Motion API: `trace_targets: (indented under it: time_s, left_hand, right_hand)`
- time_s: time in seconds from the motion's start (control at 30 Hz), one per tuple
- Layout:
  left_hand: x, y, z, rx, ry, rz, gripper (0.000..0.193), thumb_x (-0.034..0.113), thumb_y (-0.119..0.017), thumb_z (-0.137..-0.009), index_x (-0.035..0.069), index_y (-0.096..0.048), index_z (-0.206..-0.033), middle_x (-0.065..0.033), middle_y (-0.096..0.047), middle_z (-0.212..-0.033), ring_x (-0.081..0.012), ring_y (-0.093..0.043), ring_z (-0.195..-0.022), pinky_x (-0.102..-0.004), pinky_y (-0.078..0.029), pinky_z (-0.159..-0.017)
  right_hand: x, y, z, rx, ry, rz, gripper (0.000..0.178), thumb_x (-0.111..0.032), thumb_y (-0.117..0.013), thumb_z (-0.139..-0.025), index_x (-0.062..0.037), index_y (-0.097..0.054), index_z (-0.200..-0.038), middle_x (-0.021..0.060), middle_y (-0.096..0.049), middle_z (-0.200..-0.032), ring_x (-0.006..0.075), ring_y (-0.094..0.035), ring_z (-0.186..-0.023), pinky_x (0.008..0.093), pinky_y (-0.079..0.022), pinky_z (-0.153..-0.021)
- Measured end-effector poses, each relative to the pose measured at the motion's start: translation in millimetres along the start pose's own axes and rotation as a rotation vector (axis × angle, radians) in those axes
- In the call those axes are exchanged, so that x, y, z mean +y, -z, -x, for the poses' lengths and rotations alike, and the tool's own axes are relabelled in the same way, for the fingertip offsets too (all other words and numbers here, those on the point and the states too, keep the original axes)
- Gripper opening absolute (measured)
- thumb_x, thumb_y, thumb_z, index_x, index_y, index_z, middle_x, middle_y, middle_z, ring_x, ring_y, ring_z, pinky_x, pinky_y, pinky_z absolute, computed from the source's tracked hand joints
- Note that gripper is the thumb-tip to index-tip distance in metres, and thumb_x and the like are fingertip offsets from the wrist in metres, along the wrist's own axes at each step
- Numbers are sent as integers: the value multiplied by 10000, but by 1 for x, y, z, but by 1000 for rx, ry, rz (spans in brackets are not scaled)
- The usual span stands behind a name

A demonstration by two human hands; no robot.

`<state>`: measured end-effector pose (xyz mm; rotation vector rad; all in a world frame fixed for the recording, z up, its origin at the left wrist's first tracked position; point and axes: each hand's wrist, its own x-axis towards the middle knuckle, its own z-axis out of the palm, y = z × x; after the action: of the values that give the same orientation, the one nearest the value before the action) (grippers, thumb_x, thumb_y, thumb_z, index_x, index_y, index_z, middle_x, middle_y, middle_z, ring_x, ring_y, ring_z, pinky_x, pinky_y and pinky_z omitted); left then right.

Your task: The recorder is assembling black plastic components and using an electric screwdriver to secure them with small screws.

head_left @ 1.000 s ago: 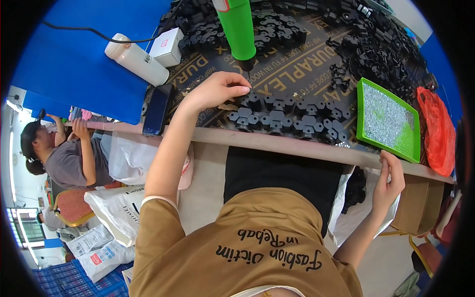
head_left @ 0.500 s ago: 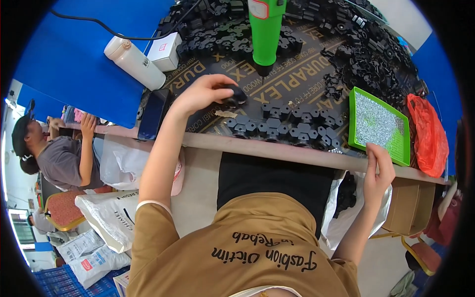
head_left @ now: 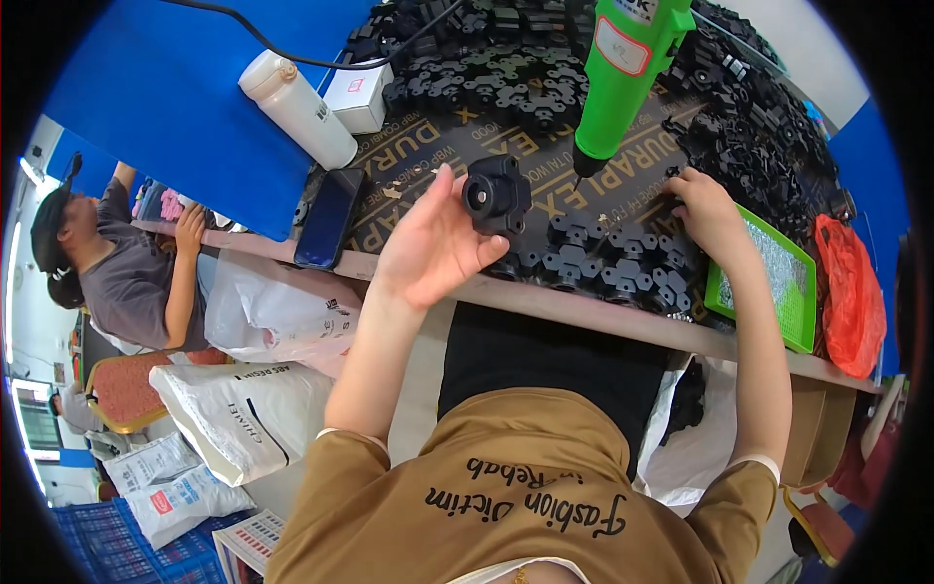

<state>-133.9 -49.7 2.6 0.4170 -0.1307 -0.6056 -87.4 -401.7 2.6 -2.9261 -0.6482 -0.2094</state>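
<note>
We've moved our right hand (head_left: 708, 206) to the black parts (head_left: 754, 146), grip unclear; left hand (head_left: 426, 241) pinches the housing (head_left: 496, 195), best kept steady.

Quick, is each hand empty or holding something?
Left hand: holding a black part with a round end.
Right hand: at the small black pieces; whether its grip holds one can't be told.

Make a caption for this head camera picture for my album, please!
Left hand holding a black part, right hand beside small black pieces, green power tool between the hands.
</note>
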Motion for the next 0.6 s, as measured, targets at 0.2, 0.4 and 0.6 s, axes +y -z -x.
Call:
trace_targets:
  time_s: [0.2,0.4,0.6]
  left_hand:
    - [-29,-10,17,11,-27,-66,521,325,-442,-989,-25,-343,-1362,-223,-459,-1285,-296,-546,-1070,-289,-503,-724]
    - [-67,-24,24,-83,68,180,468,306,-455,-979,46,-355,-1355,-214,-402,-1301,-277,-448,-1011,-282,-441,-707]
    - [-120,-32,35,-308,298,236,521,319,-535,-934,73,-347,-1353,-129,-482,-1244,-270,-517,-1023,-365,-421,-775]
  right_hand:
    - [5,12,13,220,-128,-245,225,-46,-687,-743,-22,-576,-937,119,-567,-884,277,-590,-770,346,-466,-678]
    - [-66,44,61,661,-404,-974,74,-59,-632,-867,-37,-596,-927,-34,-551,-777,7,-447,-595,157,-320,-494]
    - [-149,2,135,708,-145,-887,210,111,-626,-758,16,-583,-941,183,-619,-1045,242,-609,-882,270,-490,-719]
